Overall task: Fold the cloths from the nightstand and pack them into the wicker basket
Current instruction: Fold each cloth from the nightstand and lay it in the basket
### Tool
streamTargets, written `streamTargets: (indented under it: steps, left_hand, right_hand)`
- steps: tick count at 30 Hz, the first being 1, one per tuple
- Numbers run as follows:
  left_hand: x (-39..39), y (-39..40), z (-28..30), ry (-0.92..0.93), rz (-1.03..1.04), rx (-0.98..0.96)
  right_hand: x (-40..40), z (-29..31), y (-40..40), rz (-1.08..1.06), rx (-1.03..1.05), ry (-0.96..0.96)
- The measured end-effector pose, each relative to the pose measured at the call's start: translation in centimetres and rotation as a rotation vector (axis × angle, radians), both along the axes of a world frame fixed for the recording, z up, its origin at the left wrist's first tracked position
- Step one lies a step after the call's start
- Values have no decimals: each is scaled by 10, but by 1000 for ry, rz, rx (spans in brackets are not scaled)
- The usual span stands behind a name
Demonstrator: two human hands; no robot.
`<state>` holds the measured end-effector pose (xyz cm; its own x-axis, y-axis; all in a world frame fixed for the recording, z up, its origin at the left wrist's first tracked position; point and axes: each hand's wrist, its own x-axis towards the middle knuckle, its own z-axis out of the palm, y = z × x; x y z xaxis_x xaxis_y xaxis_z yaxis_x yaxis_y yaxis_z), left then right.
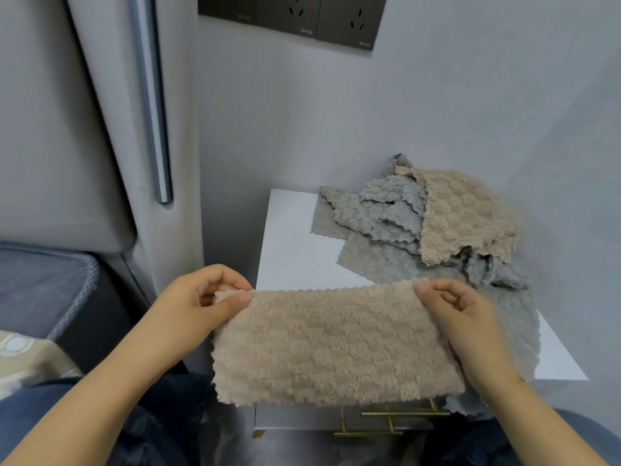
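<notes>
While holding beige cloth [336, 344] up over nightstand [292, 243] front edge, left hand [201, 304] and right hand [463, 314] pinching top corners. Long axis running left-right, equal reach. Pile [420, 223] waiting behind, basket not visible.

Beige, ridged fleece on the held cloth [336, 344]. Behind it, white nightstand [289, 243] with brass handles [389, 422], grey cloths [379, 220] and another beige cloth [463, 213]. Left of the nightstand, grey headboard [57, 136]; above, dark sockets [292, 18].
</notes>
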<state>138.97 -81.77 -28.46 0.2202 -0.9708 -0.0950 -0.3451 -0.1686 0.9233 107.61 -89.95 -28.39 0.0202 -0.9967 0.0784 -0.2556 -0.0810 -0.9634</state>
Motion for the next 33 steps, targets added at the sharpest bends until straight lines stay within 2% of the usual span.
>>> streamTargets:
  steps: [6,10,12,16,19,23,26,33]
  left_hand:
    - [2,1,-2,-68,24,-9]
    - [1,1,-1,-79,24,-9]
    - [1,1,-1,-76,5,-13]
    - [-2,0,0,-11,-95,-4]
    - [-11,3,5,41,-216,6]
    - [-14,2,1,25,-235,4]
    - [-11,-1,-9,5,-188,1]
    - [-5,-9,-22,-251,-102,122]
  right_hand:
    - [-2,-6,-4,-85,27,2]
    - [-4,-2,-4,-24,11,17]
    - [-2,4,-4,14,-60,54]
    - [7,38,-25,37,-259,236]
    - [23,77,-57,58,-410,292]
    - [61,105,-106,182,-439,478]
    - [96,101,-136,307,-429,672]
    - [176,64,-179,493,-467,926]
